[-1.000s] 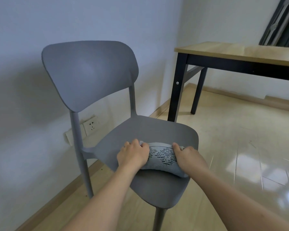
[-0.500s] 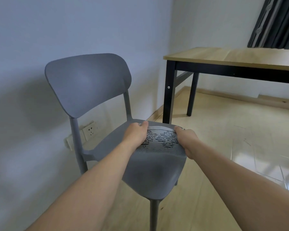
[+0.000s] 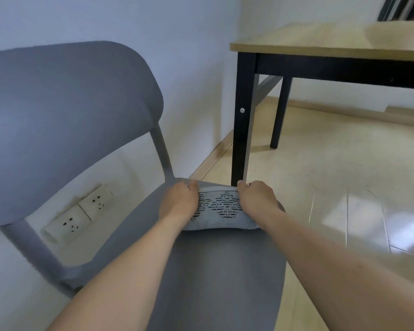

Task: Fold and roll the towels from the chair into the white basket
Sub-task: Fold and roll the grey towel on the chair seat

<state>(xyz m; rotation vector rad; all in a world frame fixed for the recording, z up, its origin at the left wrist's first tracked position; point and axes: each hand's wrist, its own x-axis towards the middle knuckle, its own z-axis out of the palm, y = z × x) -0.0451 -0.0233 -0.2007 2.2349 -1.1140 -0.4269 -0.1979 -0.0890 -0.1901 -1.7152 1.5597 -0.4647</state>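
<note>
A light grey towel (image 3: 221, 209) with a dark diamond pattern lies as a thick roll across the far part of the grey chair seat (image 3: 215, 278). My left hand (image 3: 178, 201) grips the roll's left end, fingers curled over its far edge. My right hand (image 3: 257, 199) grips the right end the same way. The roll's ends are hidden under my hands. No white basket is in view.
The chair's wide backrest (image 3: 65, 125) stands at the left, close to the wall with two sockets (image 3: 80, 215). A wooden table with black legs (image 3: 242, 120) stands just beyond the seat at the right. Glossy tiled floor (image 3: 344, 199) spreads to the right.
Both hands have pushed the rolled towel away from me toward the far edge of the seat. The camera has come closer and lower over the chair.
</note>
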